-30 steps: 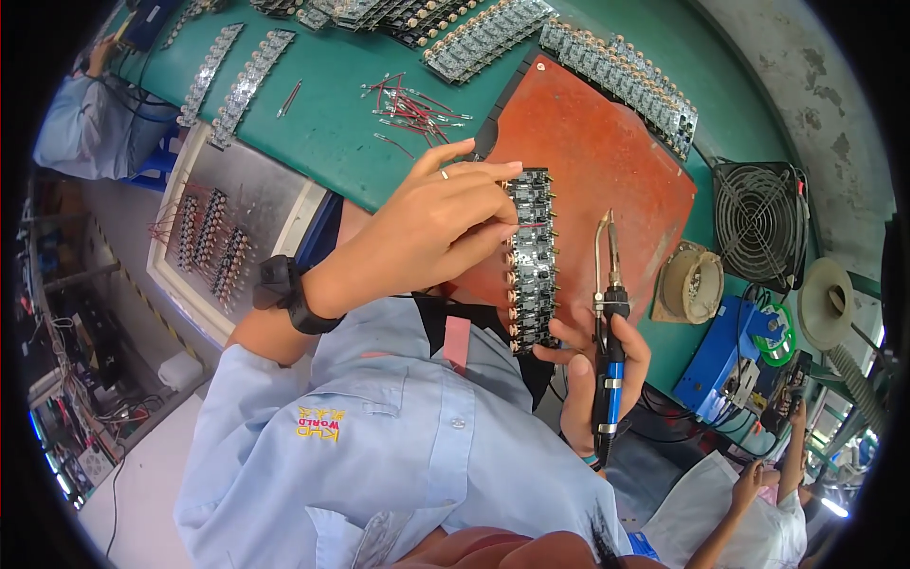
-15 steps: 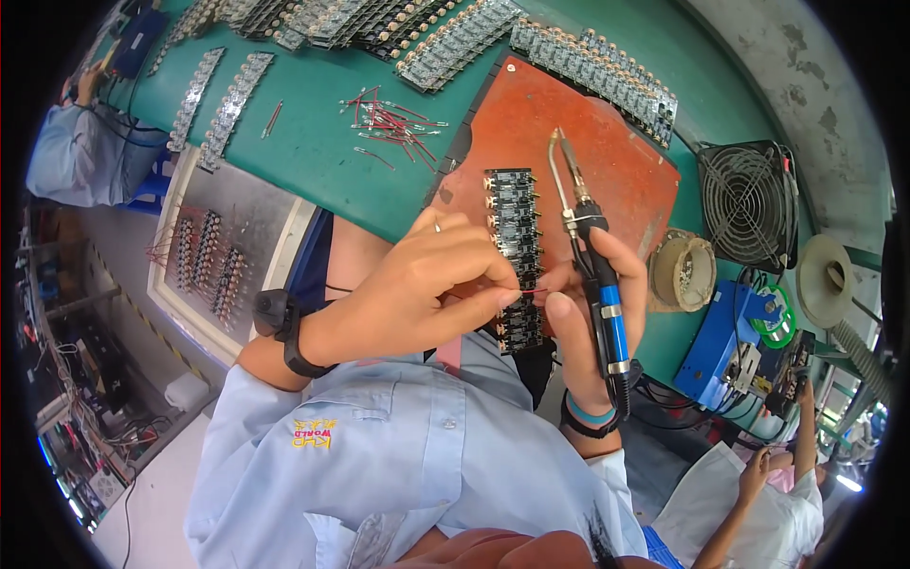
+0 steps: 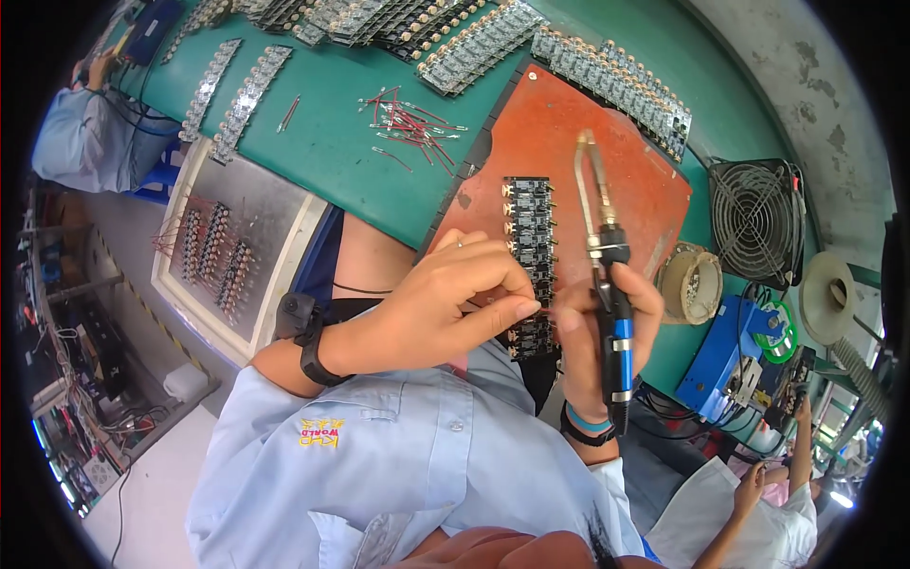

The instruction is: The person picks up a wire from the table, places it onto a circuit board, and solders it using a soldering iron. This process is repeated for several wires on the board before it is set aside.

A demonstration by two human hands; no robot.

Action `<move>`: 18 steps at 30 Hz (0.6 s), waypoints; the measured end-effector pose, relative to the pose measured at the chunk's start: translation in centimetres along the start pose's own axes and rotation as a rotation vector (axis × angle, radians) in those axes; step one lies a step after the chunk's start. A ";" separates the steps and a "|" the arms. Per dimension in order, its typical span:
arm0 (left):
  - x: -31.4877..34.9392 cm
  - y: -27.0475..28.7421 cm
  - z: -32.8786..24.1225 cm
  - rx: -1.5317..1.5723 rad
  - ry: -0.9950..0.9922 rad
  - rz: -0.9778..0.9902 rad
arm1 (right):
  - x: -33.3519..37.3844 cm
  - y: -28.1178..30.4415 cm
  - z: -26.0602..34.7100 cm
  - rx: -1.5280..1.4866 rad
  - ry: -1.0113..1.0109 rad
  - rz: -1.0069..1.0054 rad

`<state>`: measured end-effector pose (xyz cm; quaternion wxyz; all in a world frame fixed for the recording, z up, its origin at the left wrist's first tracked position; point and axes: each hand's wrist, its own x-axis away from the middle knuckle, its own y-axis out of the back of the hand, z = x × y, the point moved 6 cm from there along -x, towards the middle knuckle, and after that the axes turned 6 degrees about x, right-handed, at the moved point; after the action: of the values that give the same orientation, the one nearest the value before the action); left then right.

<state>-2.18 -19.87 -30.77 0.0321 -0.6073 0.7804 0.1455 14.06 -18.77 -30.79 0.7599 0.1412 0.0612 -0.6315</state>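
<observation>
My soldering iron (image 3: 607, 284) has a shiny metal tip and glossy blue-black plastic handle; the orange mat (image 3: 607, 180) looks matt, scuffed.

A green bench (image 3: 332, 152) is covered, beyond the grips, by an orange mat (image 3: 626, 180), scattered red wires (image 3: 412, 119) and rows of circuit strips (image 3: 474, 47); a fan (image 3: 756, 220) is set to their right.

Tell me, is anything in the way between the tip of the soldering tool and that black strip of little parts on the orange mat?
Nothing visible is. The right hand holds the soldering iron with its tip up over the orange mat, just right of the black strip. Only bare mat lies between them. The left hand pinches the strip's near end, away from the tip.
</observation>
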 end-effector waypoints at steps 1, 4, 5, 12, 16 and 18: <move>0.0 0.3 0.1 -0.001 0.002 -0.003 | 0.0 0.3 0.1 0.019 0.025 -0.036; -0.5 2.6 1.3 0.052 0.098 -0.149 | -0.4 2.0 0.1 0.082 0.017 -0.098; -0.9 3.1 1.7 0.050 0.101 -0.152 | -0.5 2.7 0.1 0.115 0.012 -0.131; -3.6 4.5 2.9 -0.050 0.106 -0.235 | 0.2 3.7 -1.6 0.100 -0.028 -0.149; -4.3 4.6 3.8 -0.010 0.181 -0.210 | -0.1 4.1 -1.4 0.112 -0.053 -0.166; -4.6 4.8 4.0 -0.001 0.196 -0.188 | -0.2 4.2 -1.4 0.113 -0.078 -0.152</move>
<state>-6.05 -13.41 -32.69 -0.0312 -0.6890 0.7194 0.0820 18.27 -17.52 -31.51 0.7024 0.1541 0.0062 -0.6949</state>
